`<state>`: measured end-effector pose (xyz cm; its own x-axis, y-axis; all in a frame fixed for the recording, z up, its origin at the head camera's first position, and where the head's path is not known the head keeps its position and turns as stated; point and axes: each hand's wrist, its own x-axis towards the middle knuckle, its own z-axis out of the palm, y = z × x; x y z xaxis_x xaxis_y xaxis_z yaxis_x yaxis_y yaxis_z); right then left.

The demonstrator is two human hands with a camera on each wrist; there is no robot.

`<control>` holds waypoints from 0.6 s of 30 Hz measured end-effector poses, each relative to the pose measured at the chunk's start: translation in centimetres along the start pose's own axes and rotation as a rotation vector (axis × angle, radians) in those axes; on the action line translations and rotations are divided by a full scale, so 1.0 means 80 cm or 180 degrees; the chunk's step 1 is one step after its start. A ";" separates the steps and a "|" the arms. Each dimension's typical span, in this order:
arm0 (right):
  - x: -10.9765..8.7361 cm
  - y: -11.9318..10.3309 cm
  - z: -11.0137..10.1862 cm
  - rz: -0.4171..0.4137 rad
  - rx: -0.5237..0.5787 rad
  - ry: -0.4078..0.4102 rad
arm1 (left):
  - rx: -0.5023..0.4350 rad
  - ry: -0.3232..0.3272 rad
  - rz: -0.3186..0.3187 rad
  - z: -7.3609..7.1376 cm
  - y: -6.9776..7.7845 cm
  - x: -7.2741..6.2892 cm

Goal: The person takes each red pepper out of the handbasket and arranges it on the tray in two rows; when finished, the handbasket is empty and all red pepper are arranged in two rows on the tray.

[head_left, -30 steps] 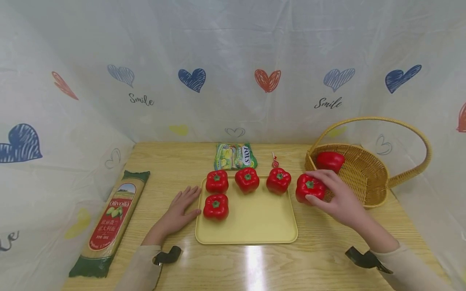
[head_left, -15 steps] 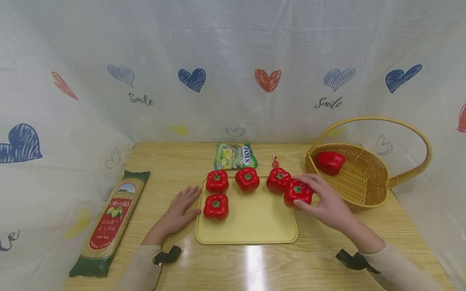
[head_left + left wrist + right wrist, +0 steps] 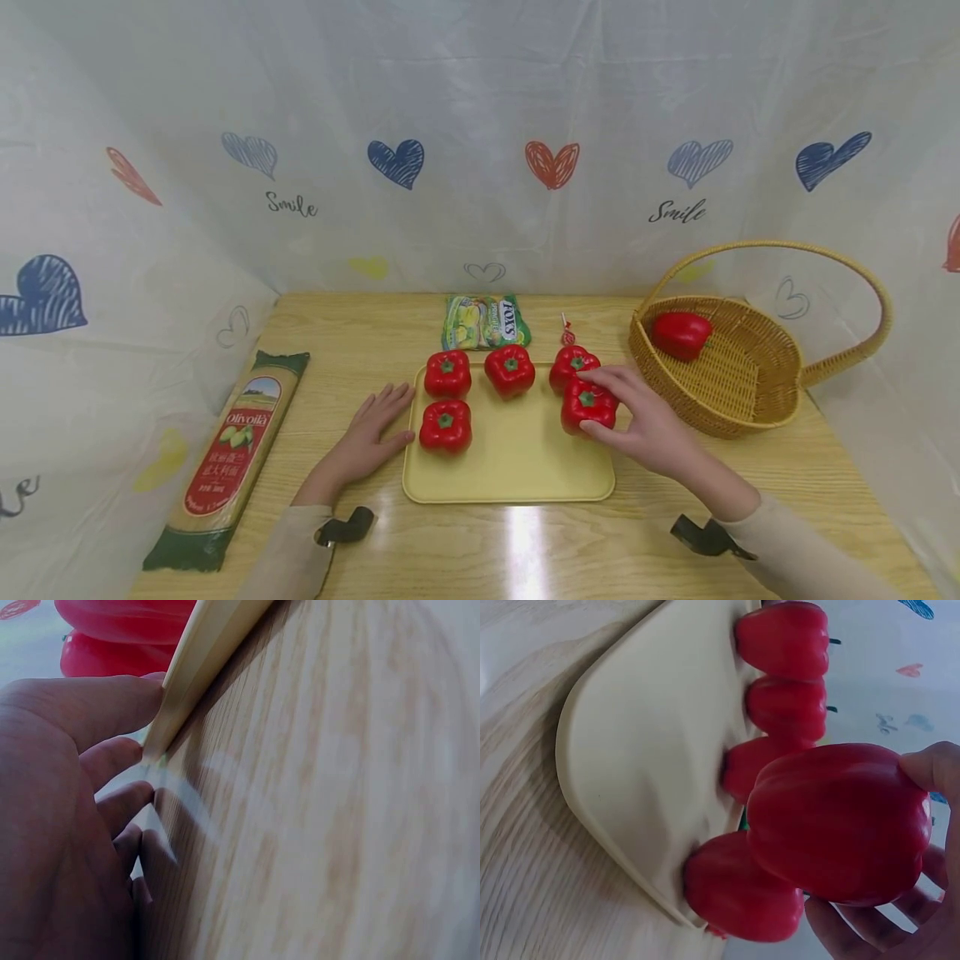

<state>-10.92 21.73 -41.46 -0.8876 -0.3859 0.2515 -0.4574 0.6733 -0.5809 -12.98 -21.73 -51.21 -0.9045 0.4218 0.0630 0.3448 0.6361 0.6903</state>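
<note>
My right hand [image 3: 637, 421] grips a red bell pepper [image 3: 588, 403] between thumb and fingers, over the right side of the yellow tray [image 3: 517, 475]. In the right wrist view that held bell pepper [image 3: 840, 823] hangs above the tray, with another bell pepper [image 3: 742, 885] just beyond it. Four peppers is avoided: several more red peppers stand stem up on the tray, one [image 3: 445, 427] at its left side. My left hand [image 3: 372, 435] rests with straight fingers at the tray's left edge. In the left wrist view its thumb [image 3: 120, 705] touches the tray rim [image 3: 195, 667].
A wicker basket [image 3: 750, 367] with a tall handle stands at the right, one red bell pepper [image 3: 681, 335] lying inside. Behind the tray are a green candy bag [image 3: 483, 323] and a lollipop [image 3: 567, 337]. A spaghetti pack [image 3: 232, 454] lies at the left.
My right hand has carried the bell pepper leftward from beside the basket to over the tray's right side. The left hand has stayed in place.
</note>
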 end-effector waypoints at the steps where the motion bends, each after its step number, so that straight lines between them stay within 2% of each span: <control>1: 0.001 -0.001 0.002 -0.0010 0.0012 -0.0011 | -0.0002 -0.0004 -0.0004 0.000 0.000 0.000; 18: 0.020 -0.015 0.040 -0.0065 0.0069 -0.0160 | -0.0005 0.0000 0.0004 0.000 0.001 0.000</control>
<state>-11.59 18.28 -42.83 -0.8739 -0.4311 0.2245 -0.4736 0.6512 -0.5929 -12.97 -21.67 -51.12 -0.9040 0.4227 0.0641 0.3456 0.6345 0.6914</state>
